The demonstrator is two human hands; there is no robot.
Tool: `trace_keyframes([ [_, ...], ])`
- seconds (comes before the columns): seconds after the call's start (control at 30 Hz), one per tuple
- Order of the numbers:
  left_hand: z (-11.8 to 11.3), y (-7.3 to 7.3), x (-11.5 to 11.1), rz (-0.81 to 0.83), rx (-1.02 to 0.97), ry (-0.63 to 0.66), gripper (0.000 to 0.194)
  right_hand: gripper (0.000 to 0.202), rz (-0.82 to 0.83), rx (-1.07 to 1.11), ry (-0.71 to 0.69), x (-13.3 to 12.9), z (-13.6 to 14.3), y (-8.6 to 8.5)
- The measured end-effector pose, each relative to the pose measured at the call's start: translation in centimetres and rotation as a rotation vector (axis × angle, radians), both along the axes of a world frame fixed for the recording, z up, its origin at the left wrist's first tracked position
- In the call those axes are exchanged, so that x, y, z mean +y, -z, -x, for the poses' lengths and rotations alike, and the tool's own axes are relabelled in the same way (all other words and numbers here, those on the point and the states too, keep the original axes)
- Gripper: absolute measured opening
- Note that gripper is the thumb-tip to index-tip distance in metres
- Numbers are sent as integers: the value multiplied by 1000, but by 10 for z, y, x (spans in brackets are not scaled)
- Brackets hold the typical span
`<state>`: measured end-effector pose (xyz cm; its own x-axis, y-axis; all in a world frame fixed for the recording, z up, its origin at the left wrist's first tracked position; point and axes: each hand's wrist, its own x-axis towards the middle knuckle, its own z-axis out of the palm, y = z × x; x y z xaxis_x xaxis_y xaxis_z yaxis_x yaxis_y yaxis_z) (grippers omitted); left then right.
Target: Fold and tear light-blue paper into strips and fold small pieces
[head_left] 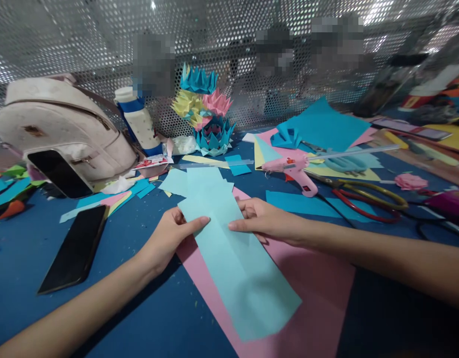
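A long light-blue paper strip (244, 278) with a faint lengthwise crease is held up between both hands. My left hand (177, 231) pinches its left edge, thumb on top and fingers curled underneath. On the opposite edge, my right hand (267, 221) grips with the thumb over the paper and fingers partly hidden behind it. Beneath the strip lies a large pink paper sheet (319, 293). More light-blue paper pieces (175, 183) lie just beyond the strip's far end.
A black phone (75, 251) lies at left, near a white backpack (61, 124) and a bottle (138, 122). Folded paper flowers (214, 134) stand at the back. A pink glue gun (294, 169), red-and-yellow-handled scissors (367, 199) and blue paper (322, 124) are at right.
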<state>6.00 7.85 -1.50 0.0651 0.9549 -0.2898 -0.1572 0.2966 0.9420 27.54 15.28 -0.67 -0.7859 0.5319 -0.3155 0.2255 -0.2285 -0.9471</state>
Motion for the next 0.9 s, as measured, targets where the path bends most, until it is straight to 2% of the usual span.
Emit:
trace_keyframes([
  [0.23, -2, -2, -1, -25, 27, 8, 43, 46, 11, 20, 45, -2, 1, 1],
  [0.43, 1, 1, -2, -38, 66, 52, 37, 55, 18, 63, 59, -6, 3, -2],
  [0.5, 2, 0, -1, -48, 73, 32, 37, 55, 44, 93, 60, -8, 3, -7],
  [0.6, 3, -5, 2, -50, 126, -65, 43, 47, 21, 111, 92, -10, 2, -14],
  [0.67, 3, -9, 2, -53, 189, -125, 45, 39, -77, 95, 114, -9, 0, -18],
  [0.73, 2, -12, 0, -57, 232, -124, 41, 31, -244, 54, 114, -6, -2, -22],
  [0.8, -1, -13, -3, -51, 209, -46, 37, 29, -428, -16, 85, -1, -4, -25],
  [0.9, -3, -17, -7, -23, 85, 77, 40, 25, -613, -139, -50, 7, -7, -30],
])
